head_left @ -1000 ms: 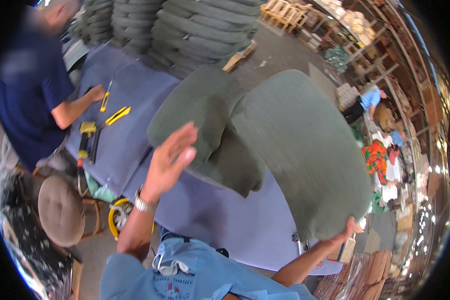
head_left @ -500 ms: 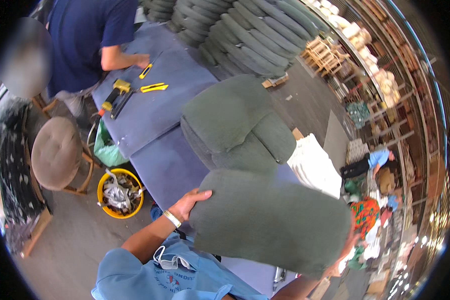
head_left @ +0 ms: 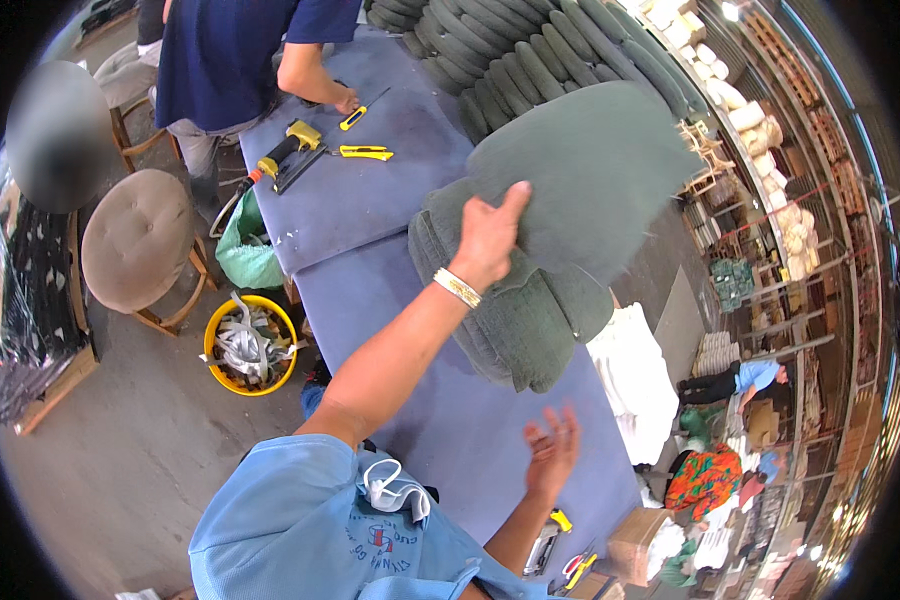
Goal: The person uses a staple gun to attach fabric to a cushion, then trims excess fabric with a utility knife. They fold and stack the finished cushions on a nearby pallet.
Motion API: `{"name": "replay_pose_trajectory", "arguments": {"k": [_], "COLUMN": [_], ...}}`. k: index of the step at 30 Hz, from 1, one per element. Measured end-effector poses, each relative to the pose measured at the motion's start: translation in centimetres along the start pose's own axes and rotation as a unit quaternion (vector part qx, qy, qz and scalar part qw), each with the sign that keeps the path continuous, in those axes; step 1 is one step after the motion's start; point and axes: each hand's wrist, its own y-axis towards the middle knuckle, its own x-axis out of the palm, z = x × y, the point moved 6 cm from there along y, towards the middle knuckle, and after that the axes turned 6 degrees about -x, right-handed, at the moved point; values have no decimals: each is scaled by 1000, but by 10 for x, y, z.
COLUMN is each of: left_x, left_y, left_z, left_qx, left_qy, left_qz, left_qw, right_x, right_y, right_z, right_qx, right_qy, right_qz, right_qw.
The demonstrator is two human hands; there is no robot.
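A dark green upholstered seat cushion (head_left: 590, 180) is raised over the far part of the table, its near left edge gripped by my left hand (head_left: 485, 238). My left thumb shows along the cushion; the other fingers are mostly hidden. Just beneath it, a small pile of green cushions (head_left: 520, 340) rests on the blue-grey padded table (head_left: 450, 440). Apart from the cushions, my right hand (head_left: 553, 455) hovers nearer to me over the table, fingers spread and holding nothing.
A co-worker's hand (head_left: 342, 99) is by a yellow-handled tool (head_left: 353, 118). Near it lie a yellow utility knife (head_left: 362, 152) and a nail gun (head_left: 295, 150). Tall cushion stacks (head_left: 530, 70) stand behind. A yellow scrap bucket (head_left: 292, 355) and round stool (head_left: 138, 240) stand left.
The cushion has moved from close in front of me to the far side, above the pile. My left hand went along with it; my right hand has let go.
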Motion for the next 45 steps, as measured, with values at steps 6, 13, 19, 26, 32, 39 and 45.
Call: {"name": "replay_pose_trajectory", "arguments": {"k": [6, 13, 19, 26, 32, 39, 45], "left_x": [-91, -60, -56, -87, -72, -105, -148], "left_y": [20, 36, 35, 22, 24, -16, -17], "left_z": [-28, -1, -3, -25, -18, 20, 8], "left_qx": [-73, -52, -58, -63, -69, -52, -184], "left_qy": [167, 140, 85, 172, 277, 425, 423], "left_qz": [131, 84, 23, 104, 67, 64, 84], "left_qw": [975, 985, 994, 978, 956, 901, 883], "right_x": [-22, -9, 31, 23, -15, -24, -16], "right_y": [-115, -81, -56, -91, -103, -43, 87], "right_z": [85, 52, 27, 62, 73, 47, 1], "right_qx": [174, 105, 74, 143, 148, 86, 8], "right_qy": [7, -22, -47, -28, -4, -43, -52], "right_qz": [94, 82, 19, 14, 71, 94, 65], "right_qw": [980, 991, 996, 989, 986, 991, 997]}}
